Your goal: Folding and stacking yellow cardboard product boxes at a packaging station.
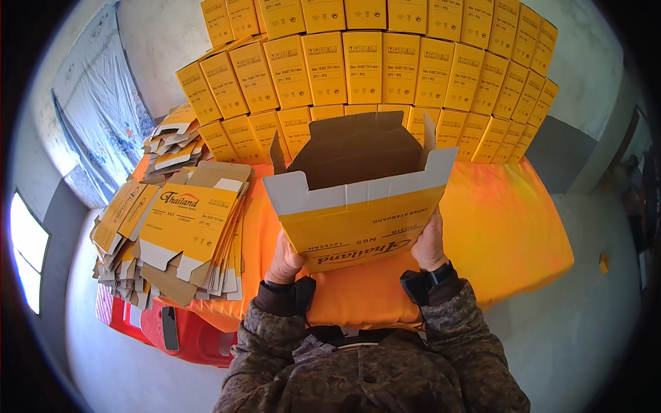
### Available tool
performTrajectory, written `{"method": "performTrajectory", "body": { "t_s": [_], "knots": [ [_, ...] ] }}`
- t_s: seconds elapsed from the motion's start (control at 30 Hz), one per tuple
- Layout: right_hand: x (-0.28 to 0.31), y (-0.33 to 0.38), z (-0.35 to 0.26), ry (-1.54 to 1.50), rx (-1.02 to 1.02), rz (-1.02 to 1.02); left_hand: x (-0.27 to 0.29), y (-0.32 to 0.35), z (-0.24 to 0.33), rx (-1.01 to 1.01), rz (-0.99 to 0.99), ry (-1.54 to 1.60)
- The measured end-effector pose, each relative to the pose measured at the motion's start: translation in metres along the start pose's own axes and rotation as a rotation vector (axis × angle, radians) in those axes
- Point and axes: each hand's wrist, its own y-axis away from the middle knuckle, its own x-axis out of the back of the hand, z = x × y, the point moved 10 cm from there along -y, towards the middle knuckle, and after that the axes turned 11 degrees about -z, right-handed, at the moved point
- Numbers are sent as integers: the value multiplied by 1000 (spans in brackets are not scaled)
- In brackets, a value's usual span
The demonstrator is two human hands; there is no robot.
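Both hands clamped on a half-built yellow carton

Left hand [284, 261] and right hand [429, 245] grip the open carton [358, 206] by its sides, above the orange table [509, 227]. Squeeze unevenly and I reckon it buckles, or bumps the stacked boxes [365, 69] behind.

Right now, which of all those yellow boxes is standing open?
The yellow box held between both hands, left hand and right hand: its top flaps stand up, showing the brown inside. The stacked boxes behind are closed; the pile of cartons lies flat.

Single head view, looking steeply down, close over orange table [509, 227].
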Motion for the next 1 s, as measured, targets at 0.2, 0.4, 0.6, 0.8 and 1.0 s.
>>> {"method": "performTrajectory", "body": {
  "t_s": [0.2, 0.4, 0.6, 0.8, 1.0],
  "knots": [
    [7, 6, 18, -61, -5, 24, 2, 3, 5, -42, 85, 121],
    [15, 8, 13, 98, 25, 70, -10, -4, 15, -99, 24, 284],
    [15, 5, 8, 109, -4, 84, -19, -5, 28, -73, -6, 367],
    [17, 7, 10, 28, -25, 98, -27, -6, 28, -97, -80, 434],
    [28, 7, -10, 75, 63, 280, -28, -3, 1, 34, -92, 429]
  ]
}}
